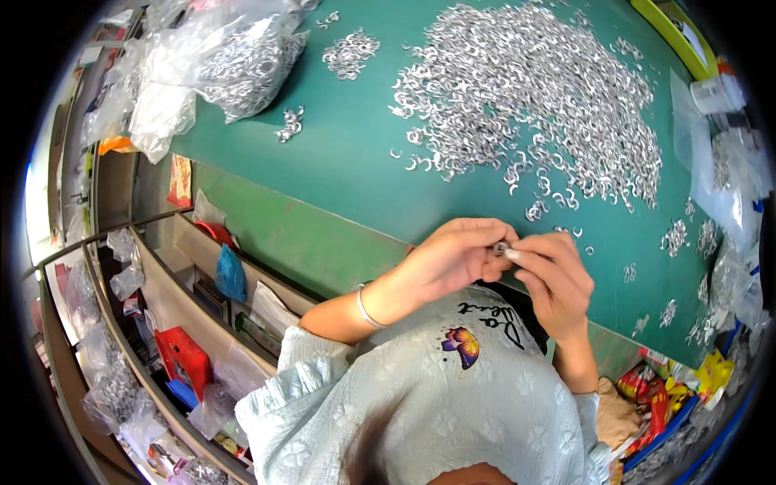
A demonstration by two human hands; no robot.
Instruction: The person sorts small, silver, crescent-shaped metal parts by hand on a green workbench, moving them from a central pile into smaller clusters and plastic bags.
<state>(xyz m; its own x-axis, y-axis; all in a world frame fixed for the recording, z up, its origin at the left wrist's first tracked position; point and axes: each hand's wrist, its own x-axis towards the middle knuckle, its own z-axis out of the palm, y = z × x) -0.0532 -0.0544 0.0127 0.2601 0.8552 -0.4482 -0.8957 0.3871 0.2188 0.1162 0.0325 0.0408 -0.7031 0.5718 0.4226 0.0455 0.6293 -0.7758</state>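
Silvery metal rings lie in a broad heap on the green counter, well beyond both hands. At the counter's near edge, the left hand and right hand meet, fingers of both pinched together on one small metal ring held between them. A clear plastic bag of more rings sits left of the heap, at the counter's far left corner. Small loose clusters lie between bag and heap.
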